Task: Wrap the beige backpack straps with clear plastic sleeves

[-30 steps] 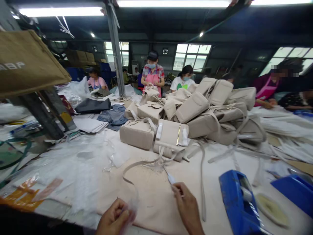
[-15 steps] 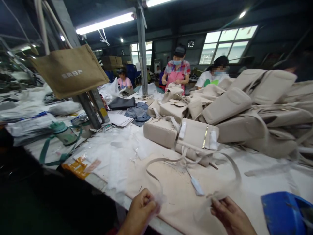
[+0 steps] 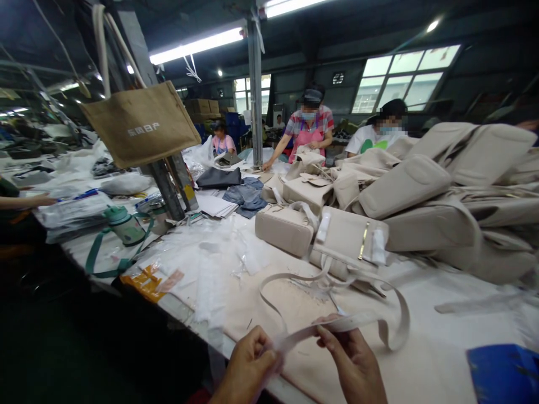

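A beige bag strap loops out from a beige handbag lying on the table. My left hand is closed at the near edge, pinching the strap's near part, where some whitish translucent wrap blurs at the fingertips. To its right, my right hand pinches the strap between thumb and fingers. A short stretch of strap runs between both hands. White wrapping covers parts of the handbag beside its gold-coloured metal strip.
Beige bags are heaped at the right. A blue object sits at the lower right. Left are a green bottle with a strap and a hanging brown tote. Co-workers stand behind the table; another person's arm shows far left.
My right hand has moved left towards my left hand and now grips the strap closer to it. The view has shifted slightly. A co-worker's arm has reached out to the table.
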`<state>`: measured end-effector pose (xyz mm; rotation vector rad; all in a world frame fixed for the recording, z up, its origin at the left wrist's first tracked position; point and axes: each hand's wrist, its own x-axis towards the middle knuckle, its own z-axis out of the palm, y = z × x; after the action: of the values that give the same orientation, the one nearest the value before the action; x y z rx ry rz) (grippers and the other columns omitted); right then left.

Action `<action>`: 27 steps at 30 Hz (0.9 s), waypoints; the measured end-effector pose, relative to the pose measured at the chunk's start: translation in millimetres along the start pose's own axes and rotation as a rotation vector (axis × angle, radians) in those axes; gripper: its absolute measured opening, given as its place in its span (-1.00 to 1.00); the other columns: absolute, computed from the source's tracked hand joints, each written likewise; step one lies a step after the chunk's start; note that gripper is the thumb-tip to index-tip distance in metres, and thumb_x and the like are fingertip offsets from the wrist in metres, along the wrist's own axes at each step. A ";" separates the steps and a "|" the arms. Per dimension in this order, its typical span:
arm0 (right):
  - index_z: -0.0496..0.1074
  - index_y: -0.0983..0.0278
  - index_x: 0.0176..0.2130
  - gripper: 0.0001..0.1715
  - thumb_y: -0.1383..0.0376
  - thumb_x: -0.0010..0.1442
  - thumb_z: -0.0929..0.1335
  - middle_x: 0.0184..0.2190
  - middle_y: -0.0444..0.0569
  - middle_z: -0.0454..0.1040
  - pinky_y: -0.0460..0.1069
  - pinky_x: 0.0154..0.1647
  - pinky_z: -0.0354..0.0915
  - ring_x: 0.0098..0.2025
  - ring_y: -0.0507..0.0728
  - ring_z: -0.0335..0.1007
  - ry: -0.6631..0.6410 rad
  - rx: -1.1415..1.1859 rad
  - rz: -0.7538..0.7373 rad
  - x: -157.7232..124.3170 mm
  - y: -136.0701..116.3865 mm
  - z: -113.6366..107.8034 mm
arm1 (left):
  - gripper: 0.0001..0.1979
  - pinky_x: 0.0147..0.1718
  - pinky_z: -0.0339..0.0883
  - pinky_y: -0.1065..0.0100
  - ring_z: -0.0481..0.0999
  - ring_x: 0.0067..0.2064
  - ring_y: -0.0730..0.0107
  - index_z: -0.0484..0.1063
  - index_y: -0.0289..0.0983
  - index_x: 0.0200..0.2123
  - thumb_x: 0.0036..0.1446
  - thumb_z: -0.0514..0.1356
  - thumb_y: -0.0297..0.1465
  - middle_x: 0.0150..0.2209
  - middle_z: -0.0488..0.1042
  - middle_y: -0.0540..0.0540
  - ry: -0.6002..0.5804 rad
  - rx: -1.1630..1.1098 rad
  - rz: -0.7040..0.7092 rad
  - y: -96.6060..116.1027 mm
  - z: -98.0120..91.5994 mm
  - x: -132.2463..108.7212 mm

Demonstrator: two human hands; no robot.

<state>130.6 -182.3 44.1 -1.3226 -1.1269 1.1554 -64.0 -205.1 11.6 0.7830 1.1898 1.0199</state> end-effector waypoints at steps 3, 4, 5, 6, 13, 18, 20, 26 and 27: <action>0.45 0.23 -0.21 -0.60 -0.01 0.09 0.40 -0.26 -0.02 0.54 0.00 -0.19 0.38 -0.20 0.18 0.43 -0.069 -0.020 0.008 -3.7 6.5 3.4 | -0.83 -0.53 0.03 0.45 0.30 -0.56 0.51 0.25 -0.24 -0.47 -0.10 0.23 -0.43 -0.60 0.41 0.07 -0.031 -0.056 -0.006 3.5 2.3 -5.2; 0.45 0.23 -0.21 -0.60 -0.01 0.10 0.40 -0.28 -0.02 0.54 0.00 -0.19 0.38 -0.20 0.18 0.44 -0.083 -0.029 0.014 -4.5 7.8 3.4 | -0.84 -0.52 0.05 0.44 0.33 -0.55 0.50 0.25 -0.25 -0.45 -0.12 0.22 -0.46 -0.58 0.44 0.06 -0.048 -0.063 -0.024 4.1 1.9 -6.5; 0.45 0.23 -0.22 -0.60 -0.01 0.10 0.40 -0.28 -0.02 0.54 0.00 -0.18 0.38 -0.20 0.18 0.44 -0.093 -0.039 0.018 -5.1 8.9 2.8 | -0.83 -0.51 0.07 0.44 0.36 -0.53 0.48 0.26 -0.25 -0.44 -0.15 0.22 -0.49 -0.56 0.46 0.04 -0.068 -0.062 -0.050 4.4 0.9 -7.2; 0.45 0.24 -0.22 -0.60 -0.01 0.10 0.39 -0.29 -0.02 0.54 0.01 -0.17 0.38 -0.20 0.19 0.44 -0.099 -0.048 0.018 -5.4 9.9 1.7 | -0.80 -0.50 0.10 0.44 0.38 -0.52 0.47 0.27 -0.25 -0.43 -0.18 0.22 -0.51 -0.55 0.48 0.03 -0.092 -0.058 -0.076 4.4 -0.7 -7.5; 0.46 0.23 -0.22 -0.62 0.00 0.10 0.39 -0.25 0.00 0.55 -0.01 -0.12 0.37 -0.15 0.20 0.44 -0.104 -0.105 0.011 -6.1 22.9 -6.2 | -0.62 -0.32 0.28 0.34 0.49 -0.37 0.33 0.42 -0.36 -0.29 -0.14 0.41 -0.29 -0.36 0.56 -0.16 -0.223 -0.167 -0.107 0.4 -7.3 -5.0; 0.47 0.24 -0.21 -0.63 0.02 0.12 0.39 -0.30 -0.02 0.54 -0.03 -0.22 0.39 -0.24 0.17 0.45 -0.125 -0.051 0.016 -6.6 27.3 -4.0 | -0.54 -0.37 0.25 0.35 0.46 -0.41 0.34 0.47 -0.40 -0.31 -0.15 0.43 -0.15 -0.42 0.53 -0.17 -0.255 -0.189 -0.096 -2.5 -2.7 -6.1; 0.47 0.25 -0.24 -0.62 0.01 0.11 0.40 -0.36 -0.03 0.54 -0.04 -0.30 0.39 -0.32 0.15 0.44 -0.122 -0.024 0.032 -7.6 26.8 -2.6 | -0.48 -0.37 0.25 0.35 0.44 -0.41 0.34 0.47 -0.41 -0.30 -0.19 0.43 -0.10 -0.42 0.52 -0.17 -0.265 -0.160 -0.086 -3.1 -1.7 -6.0; 0.50 0.27 -0.27 -0.55 -0.02 -0.01 0.46 -0.45 -0.03 0.54 -0.02 -0.35 0.40 -0.38 0.16 0.43 -0.017 0.050 0.113 -12.8 29.3 -4.8 | -0.46 -0.41 0.20 0.39 0.42 -0.43 0.38 0.44 -0.37 -0.27 -0.10 0.35 -0.01 -0.42 0.50 -0.12 -0.286 -0.034 -0.041 -6.1 -1.3 -5.8; 0.50 0.27 -0.27 -0.55 -0.02 -0.01 0.47 -0.46 -0.03 0.54 -0.02 -0.34 0.39 -0.38 0.16 0.43 -0.030 0.054 0.125 -13.8 30.0 -5.6 | -0.49 -0.43 0.18 0.39 0.41 -0.44 0.39 0.43 -0.35 -0.30 -0.09 0.34 0.00 -0.45 0.49 -0.10 -0.280 -0.023 -0.038 -6.6 -0.6 -5.7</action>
<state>135.6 -198.3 15.1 -1.3529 -1.0396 1.2919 -63.5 -212.9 7.5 0.8508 0.9478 0.8597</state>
